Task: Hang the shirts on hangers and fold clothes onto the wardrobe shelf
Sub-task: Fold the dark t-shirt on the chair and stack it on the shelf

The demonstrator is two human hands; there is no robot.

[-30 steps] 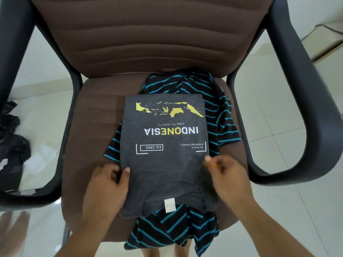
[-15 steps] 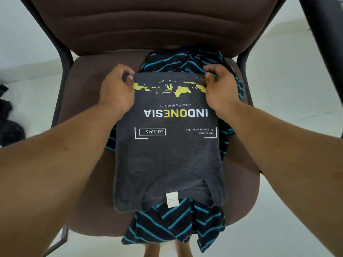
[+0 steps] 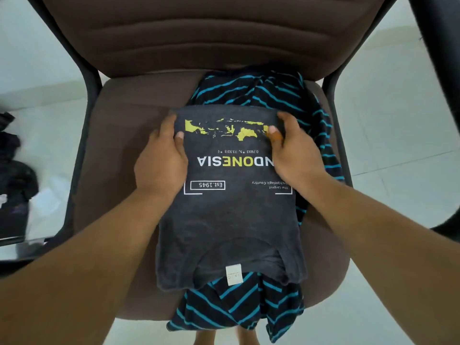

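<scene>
Underneath, a striped shirt (image 3: 251, 93) pads the grey T-shirt (image 3: 229, 220) on the chair (image 3: 129, 135).

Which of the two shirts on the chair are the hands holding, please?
The grey Indonesia T-shirt, lying on top; the black shirt with teal stripes lies underneath, ungripped.

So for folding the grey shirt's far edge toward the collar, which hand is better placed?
Neither clearly: the left hand and right hand each pinch a far corner of the grey shirt, so both would likely fold together.
</scene>
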